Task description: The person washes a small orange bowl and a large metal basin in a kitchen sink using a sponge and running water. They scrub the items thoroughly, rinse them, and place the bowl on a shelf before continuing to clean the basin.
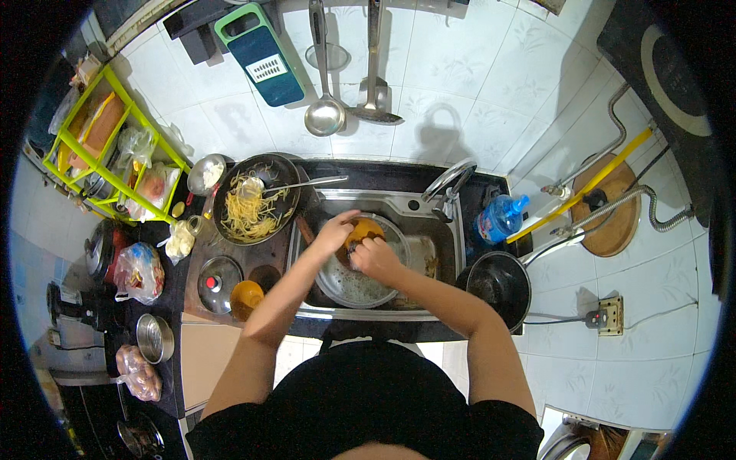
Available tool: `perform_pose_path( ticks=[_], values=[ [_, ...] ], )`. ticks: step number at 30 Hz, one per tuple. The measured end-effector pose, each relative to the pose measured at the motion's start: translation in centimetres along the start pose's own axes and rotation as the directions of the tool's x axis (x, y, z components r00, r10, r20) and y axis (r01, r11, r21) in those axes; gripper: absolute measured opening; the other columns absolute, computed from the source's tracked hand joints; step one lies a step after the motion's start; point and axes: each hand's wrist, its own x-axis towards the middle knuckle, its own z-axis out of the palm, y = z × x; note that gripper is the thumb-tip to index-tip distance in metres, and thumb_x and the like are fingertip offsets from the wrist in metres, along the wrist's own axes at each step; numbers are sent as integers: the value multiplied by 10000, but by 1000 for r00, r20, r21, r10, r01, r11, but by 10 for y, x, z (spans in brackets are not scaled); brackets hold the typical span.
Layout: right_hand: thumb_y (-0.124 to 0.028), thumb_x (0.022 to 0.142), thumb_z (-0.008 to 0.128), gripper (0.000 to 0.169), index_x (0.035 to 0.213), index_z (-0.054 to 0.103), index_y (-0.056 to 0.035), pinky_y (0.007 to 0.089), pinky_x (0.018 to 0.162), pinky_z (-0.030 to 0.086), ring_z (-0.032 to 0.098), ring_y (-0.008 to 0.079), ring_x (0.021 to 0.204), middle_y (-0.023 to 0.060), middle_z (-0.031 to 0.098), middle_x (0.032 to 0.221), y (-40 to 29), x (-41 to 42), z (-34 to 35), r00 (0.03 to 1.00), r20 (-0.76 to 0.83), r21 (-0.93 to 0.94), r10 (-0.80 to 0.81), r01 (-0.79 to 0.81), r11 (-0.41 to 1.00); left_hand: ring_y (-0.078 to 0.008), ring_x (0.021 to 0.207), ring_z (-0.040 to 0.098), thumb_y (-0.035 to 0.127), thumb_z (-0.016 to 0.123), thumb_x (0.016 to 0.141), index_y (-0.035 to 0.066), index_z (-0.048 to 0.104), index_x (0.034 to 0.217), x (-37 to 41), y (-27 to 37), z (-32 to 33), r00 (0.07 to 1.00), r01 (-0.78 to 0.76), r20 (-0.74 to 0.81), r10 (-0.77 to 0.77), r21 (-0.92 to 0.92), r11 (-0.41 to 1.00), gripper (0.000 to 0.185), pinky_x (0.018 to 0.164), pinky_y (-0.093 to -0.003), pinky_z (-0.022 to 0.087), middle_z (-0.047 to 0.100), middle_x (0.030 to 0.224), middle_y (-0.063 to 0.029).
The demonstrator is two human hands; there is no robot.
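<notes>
My left hand grips the rim of a small orange bowl, held tilted over the sink. Inside that bowl are the curled fingers of my right hand. Something dark shows by those fingertips; whether it is a scrubber or residue, I cannot tell. Both hands are above a wide round basin holding cloudy, bubbly water. The basin rests in a stainless steel sink, where food scraps lie on the right side. A chrome faucet rises at the sink's back right corner.
Left of the sink stand a frying pan of shredded food with a ladle, a glass lid and another orange bowl. A black pot and blue bottle stand right. A green rack fills the left corner.
</notes>
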Motion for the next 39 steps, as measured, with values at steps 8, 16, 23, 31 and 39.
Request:
perform_pose_path(
  ticks=[8, 16, 23, 31, 39],
  values=[
    [-159, 721, 535, 146, 831, 586, -77, 383, 838, 380, 474, 228, 898, 40, 484, 824, -13, -27, 20, 986, -162, -49, 21, -29, 998, -373, 1002, 519, 45, 396, 769, 181, 558, 1128, -28, -13, 14, 997, -59, -7, 78, 591, 804, 417, 833, -390, 433, 533, 1095, -232],
    [-225, 654, 607, 165, 740, 555, -93, 342, 656, 365, 476, 199, 749, 35, 496, 720, -6, -5, -2, 976, 44, 47, 215, -217, 975, -240, 1064, 511, -48, 363, 727, -16, 477, 1163, -21, -12, 35, 954, -164, -285, 97, -220, 962, 452, 933, -294, 356, 550, 1109, -161],
    [-181, 671, 568, 148, 775, 535, -81, 342, 653, 384, 479, 202, 740, 46, 491, 762, -2, -31, 10, 993, -93, -3, -74, 74, 997, -325, 954, 565, -86, 360, 685, 10, 530, 1110, -16, 2, 14, 945, -268, 286, 157, 404, 875, 467, 856, -342, 426, 586, 1055, -186],
    [-148, 673, 539, 71, 717, 528, -94, 334, 619, 384, 484, 206, 704, 39, 485, 693, -16, -9, -5, 961, -61, 73, 269, -265, 962, -288, 1109, 468, -59, 362, 706, -10, 431, 1203, -36, -5, 38, 956, -209, -257, 143, -253, 944, 505, 973, -323, 319, 503, 1165, -190],
    [-161, 675, 547, 201, 859, 573, -84, 360, 760, 391, 485, 215, 820, 55, 496, 810, -20, -44, 21, 983, -144, 5, 116, -117, 993, -241, 1057, 524, -98, 364, 723, 2, 501, 1144, -29, -21, 20, 987, -138, 122, 107, 289, 947, 454, 955, -289, 347, 565, 1127, -135]
  ],
)
